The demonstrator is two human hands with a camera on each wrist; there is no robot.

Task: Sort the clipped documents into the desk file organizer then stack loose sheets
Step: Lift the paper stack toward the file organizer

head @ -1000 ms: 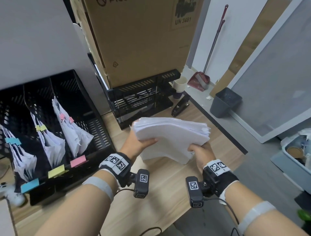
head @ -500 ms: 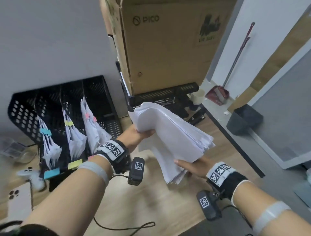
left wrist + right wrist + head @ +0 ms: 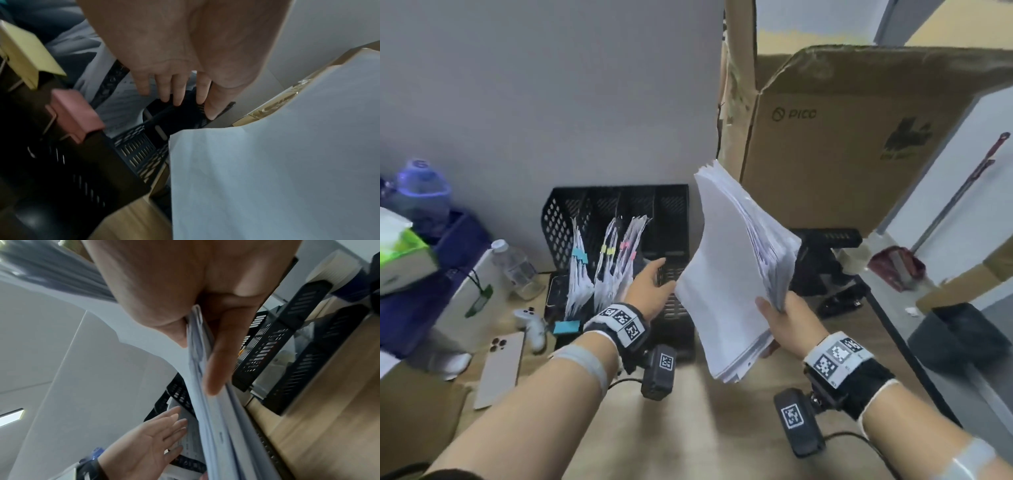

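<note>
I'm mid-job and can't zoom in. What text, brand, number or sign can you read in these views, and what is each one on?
"PICO", with a round logo before it: on the cardboard box.
Dark symbol with a line of text under it, right side of the same box: too blurred to read.
Square coded markers on the wrist bands and wrist cameras: patterns, no words.
Print on the clipped documents: too blurred to read.
Mark on the blue bottle cap: unclear.

Three clipped bundles, two hands
</note>
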